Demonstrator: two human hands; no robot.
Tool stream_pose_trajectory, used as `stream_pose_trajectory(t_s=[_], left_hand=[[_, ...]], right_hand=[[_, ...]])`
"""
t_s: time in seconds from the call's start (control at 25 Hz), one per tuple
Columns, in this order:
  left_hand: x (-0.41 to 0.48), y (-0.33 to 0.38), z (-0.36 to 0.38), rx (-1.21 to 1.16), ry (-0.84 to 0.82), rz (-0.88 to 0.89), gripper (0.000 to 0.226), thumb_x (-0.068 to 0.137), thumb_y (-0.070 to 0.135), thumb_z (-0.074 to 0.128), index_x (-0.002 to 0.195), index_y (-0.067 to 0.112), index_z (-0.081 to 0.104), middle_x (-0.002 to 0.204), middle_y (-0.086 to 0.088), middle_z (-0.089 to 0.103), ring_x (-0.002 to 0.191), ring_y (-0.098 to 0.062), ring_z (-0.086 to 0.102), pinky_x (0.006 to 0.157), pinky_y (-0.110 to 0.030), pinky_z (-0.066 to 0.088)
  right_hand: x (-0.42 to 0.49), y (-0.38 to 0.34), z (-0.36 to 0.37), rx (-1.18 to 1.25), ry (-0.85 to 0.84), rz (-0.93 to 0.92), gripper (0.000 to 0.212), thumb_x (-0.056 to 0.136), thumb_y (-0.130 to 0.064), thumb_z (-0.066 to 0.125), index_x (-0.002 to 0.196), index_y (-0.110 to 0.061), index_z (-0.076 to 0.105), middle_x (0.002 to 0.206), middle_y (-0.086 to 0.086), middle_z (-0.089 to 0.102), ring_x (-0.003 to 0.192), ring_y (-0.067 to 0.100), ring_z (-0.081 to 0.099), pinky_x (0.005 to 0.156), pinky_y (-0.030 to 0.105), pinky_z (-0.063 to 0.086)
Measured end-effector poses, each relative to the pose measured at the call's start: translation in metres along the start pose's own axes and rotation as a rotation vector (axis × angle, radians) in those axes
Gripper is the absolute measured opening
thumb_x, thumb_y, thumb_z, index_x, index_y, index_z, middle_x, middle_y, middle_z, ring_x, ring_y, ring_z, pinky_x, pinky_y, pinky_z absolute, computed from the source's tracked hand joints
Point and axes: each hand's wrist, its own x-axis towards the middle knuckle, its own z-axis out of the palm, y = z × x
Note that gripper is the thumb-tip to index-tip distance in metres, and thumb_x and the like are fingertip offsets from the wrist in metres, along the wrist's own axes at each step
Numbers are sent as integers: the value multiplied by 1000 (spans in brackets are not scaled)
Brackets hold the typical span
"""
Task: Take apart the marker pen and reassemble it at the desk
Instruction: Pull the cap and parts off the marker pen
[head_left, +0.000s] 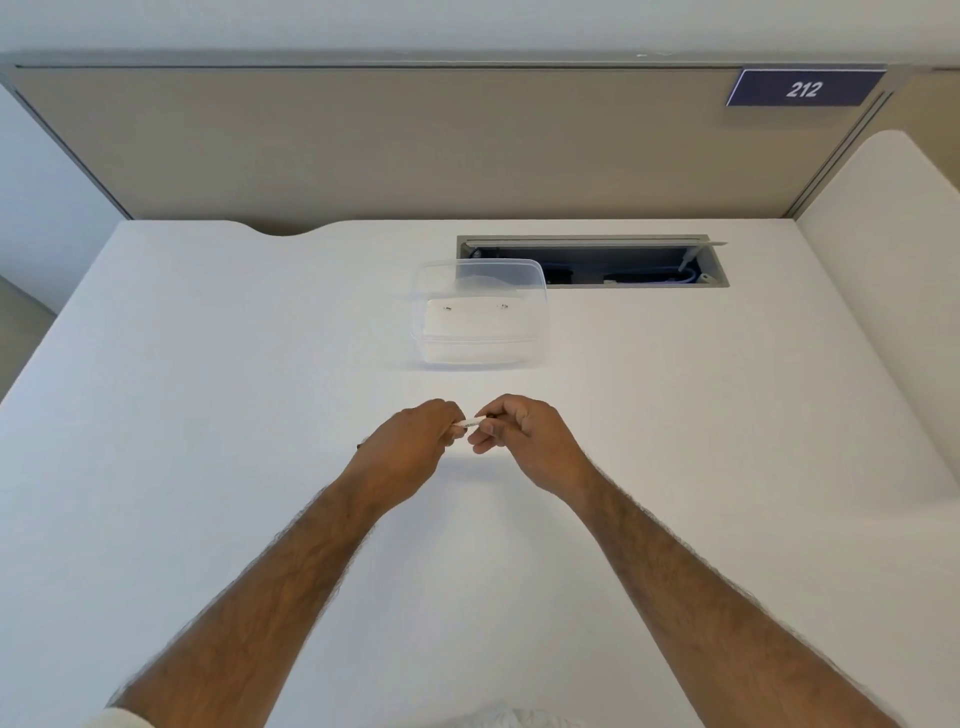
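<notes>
Two bare hands meet above the middle of one white desk (208, 364), and between them they hold one slim white marker pen (470, 423). The left hand (410, 441) is curled closed around one end of the pen, with a small dark tip poking out behind the wrist. The right hand (524, 431) pinches the other end between thumb and fingertips, its remaining fingers loosely curled. Only a short stretch of the barrel shows between the two grips. Farther back stands one clear rectangular plastic container (480, 317); two tiny dark specks show in it, too small to identify. Just behind it is one open cable hatch (592, 260). One dark blue sign reading 212 (804, 88) sits on the beige partition (415, 145).
</notes>
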Motion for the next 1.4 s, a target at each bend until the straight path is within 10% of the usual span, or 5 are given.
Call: stream_pose_trajectory(t_s=[0.48, 0.76, 1.08, 1.4], left_hand=[[4, 8, -6, 123, 131, 65, 24, 105, 29, 49, 95, 18, 68, 81, 2, 67, 74, -23, 59, 65, -43, 51], [14, 9, -29, -35, -122, -58, 25, 106, 27, 45, 104, 26, 70, 92, 14, 71, 93, -14, 65, 83, -43, 56], [15, 14, -20, 61, 96, -99, 15, 94, 32, 62, 80, 34, 63, 76, 16, 63, 79, -8, 56, 57, -31, 43], [17, 18, -31, -31, -70, -64, 22, 103, 25, 52, 92, 21, 70, 84, 10, 68, 85, -17, 63, 81, -44, 55]], right_hand=[[-7, -13, -6, -153, 50, -36, 32, 103, -20, 54, 75, -6, 58, 54, 5, 52, 48, 8, 40, 49, 16, 31], [-8, -13, -7, -160, 74, -77, 30, 104, -16, 52, 77, -5, 58, 56, 7, 53, 52, 9, 41, 52, 16, 33], [-8, -7, -7, -127, 84, -56, 31, 104, -19, 52, 75, -9, 58, 53, 1, 53, 53, 11, 42, 53, 17, 34], [-8, -8, -9, -134, 91, -52, 31, 104, -18, 52, 75, -9, 58, 52, 1, 53, 52, 11, 43, 54, 20, 35]])
